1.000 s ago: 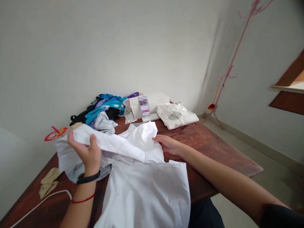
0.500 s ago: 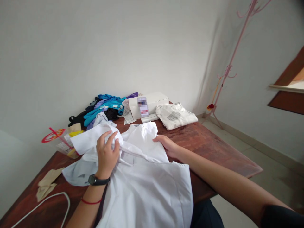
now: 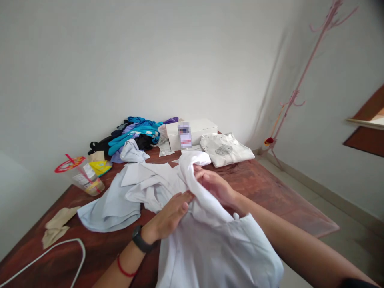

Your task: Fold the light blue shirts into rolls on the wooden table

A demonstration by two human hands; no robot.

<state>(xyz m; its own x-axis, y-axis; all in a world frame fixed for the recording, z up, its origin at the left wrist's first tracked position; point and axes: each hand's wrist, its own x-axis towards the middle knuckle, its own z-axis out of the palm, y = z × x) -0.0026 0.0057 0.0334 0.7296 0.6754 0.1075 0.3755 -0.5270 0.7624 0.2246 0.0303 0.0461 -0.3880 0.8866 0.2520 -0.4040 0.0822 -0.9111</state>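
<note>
White shirt (image 3: pixel 210 244) bunched on table (image 3: pixel 270 192), both hands gripping its fabric, box (image 3: pixel 192 134) label blurred, unreadable

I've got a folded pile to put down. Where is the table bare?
Bare wood lies on the table's right side, between the folded cream shirt and the near edge. The back left is crowded: clothes heap, box, cup. Both hands, left hand and right hand, grip the white shirt.

The white cotton-like shirt (image 3: pixel 207 240) is matt, smooth cloth, creased. The dark reddish wooden table (image 3: pixel 270 192) has a polished sheen. The clear plastic cup (image 3: pixel 85 180) near its left edge looks glossy; the white cardboard box (image 3: pixel 195 132) at the far edge is matt.
</note>
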